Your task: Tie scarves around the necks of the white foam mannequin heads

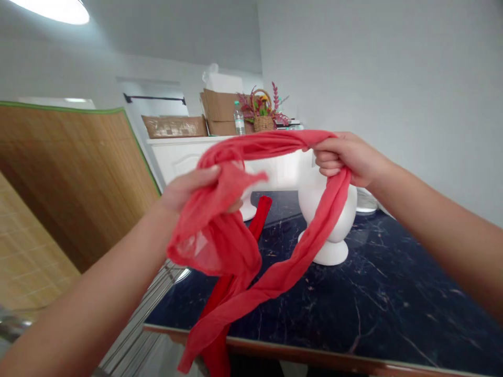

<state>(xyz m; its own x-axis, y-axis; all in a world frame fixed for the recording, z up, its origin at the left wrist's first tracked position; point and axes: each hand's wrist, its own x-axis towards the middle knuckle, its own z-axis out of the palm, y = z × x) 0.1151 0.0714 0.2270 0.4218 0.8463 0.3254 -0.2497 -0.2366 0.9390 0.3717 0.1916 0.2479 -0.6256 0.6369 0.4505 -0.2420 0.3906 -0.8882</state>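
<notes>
A thin coral-red scarf [275, 145] stretches between my two hands above the table. My left hand [192, 186] is closed around a bunched part of it, with a loose end sticking out to the right. At the right, my right hand [341, 157] grips the scarf in a fist, and a twisted length hangs from it in a loop down past the table's front edge. Behind the right hand stands a white mannequin head [330, 214] on a round base, partly hidden. A darker red cloth [259, 217] lies on the table beneath the scarf and hangs over the front edge.
The table [377, 309] has a dark blue marbled top. Another white stand [247, 207] is partly hidden behind the scarf. A white cabinet [173, 157] at the back carries cardboard boxes [222, 107], a bottle [239, 119] and a flower basket [263, 123]. Metal rack bars [137, 319] are at left.
</notes>
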